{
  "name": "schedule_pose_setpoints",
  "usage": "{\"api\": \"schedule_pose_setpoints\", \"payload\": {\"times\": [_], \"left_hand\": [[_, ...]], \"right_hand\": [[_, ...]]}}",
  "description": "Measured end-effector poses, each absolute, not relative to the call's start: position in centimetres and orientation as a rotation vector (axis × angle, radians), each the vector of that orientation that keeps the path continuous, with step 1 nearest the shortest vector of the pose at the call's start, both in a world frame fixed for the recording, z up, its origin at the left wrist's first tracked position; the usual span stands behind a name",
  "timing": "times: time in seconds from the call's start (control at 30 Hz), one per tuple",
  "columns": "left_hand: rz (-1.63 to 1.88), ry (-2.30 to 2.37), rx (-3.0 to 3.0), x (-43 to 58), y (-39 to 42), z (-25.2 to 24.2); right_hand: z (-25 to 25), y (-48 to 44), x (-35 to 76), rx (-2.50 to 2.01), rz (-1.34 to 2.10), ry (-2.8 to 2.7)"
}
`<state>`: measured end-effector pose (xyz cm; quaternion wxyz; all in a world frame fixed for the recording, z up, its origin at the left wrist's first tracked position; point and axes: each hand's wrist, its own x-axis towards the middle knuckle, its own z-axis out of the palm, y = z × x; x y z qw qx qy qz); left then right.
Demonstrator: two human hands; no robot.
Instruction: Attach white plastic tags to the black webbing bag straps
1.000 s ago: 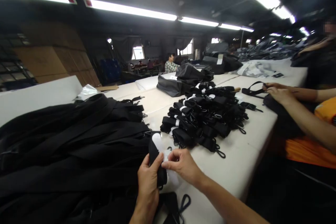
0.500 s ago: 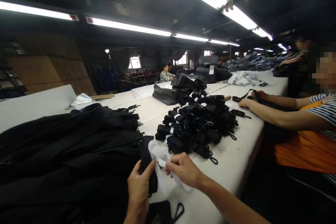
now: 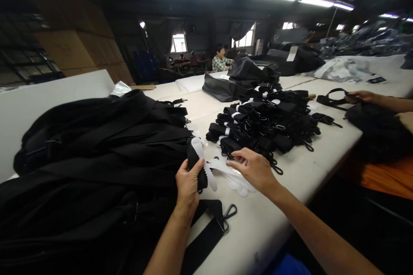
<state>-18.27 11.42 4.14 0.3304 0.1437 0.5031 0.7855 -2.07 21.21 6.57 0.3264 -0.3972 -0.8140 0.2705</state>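
My left hand (image 3: 189, 184) is closed round a folded black webbing strap (image 3: 193, 157). Under its thumb a white strip with a notched edge (image 3: 210, 176) lies across the strap. My right hand (image 3: 254, 168) hovers to the right, thumb and forefinger curved and apart, with nothing visible between them. Just below it, several loose white strips (image 3: 237, 180) lie fanned on the table. A strap end with a snap hook (image 3: 229, 215) rests nearer to me. Beyond my right hand is a heap of bundled black straps (image 3: 258, 124), many with white bands round them.
A large pile of unfolded black straps (image 3: 97, 159) covers the left side of the pale table (image 3: 258, 223). Black bags (image 3: 226, 86) stand farther back. At the right, a co-worker's hand (image 3: 363, 96) holds a black strap. Another person (image 3: 221, 60) sits in the background.
My view has swung right and down. My right hand has moved off the white strips, which now lie on the table; one strip stays on the strap in my left hand.
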Motion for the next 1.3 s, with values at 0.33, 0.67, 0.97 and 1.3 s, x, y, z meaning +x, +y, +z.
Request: {"api": "schedule_pose_setpoints", "payload": {"times": [0.33,0.67,0.97,1.3], "left_hand": [[1.996,1.230,0.422,-16.6,11.4,4.1],[2.089,1.233,0.375,-18.4,11.2,4.9],[1.961,1.565,0.949,-17.7,9.3,7.6],[1.106,1.142,1.112,-4.9,10.0,7.2]], "right_hand": [[4.8,19.2,-6.2,-0.746,1.554,-1.809],[6.9,20.4,-2.9,-0.677,1.645,-1.714],[6.8,21.3,2.1,-0.861,1.662,-1.598],[6.4,16.5,11.3,-0.762,1.697,-1.215]]}}
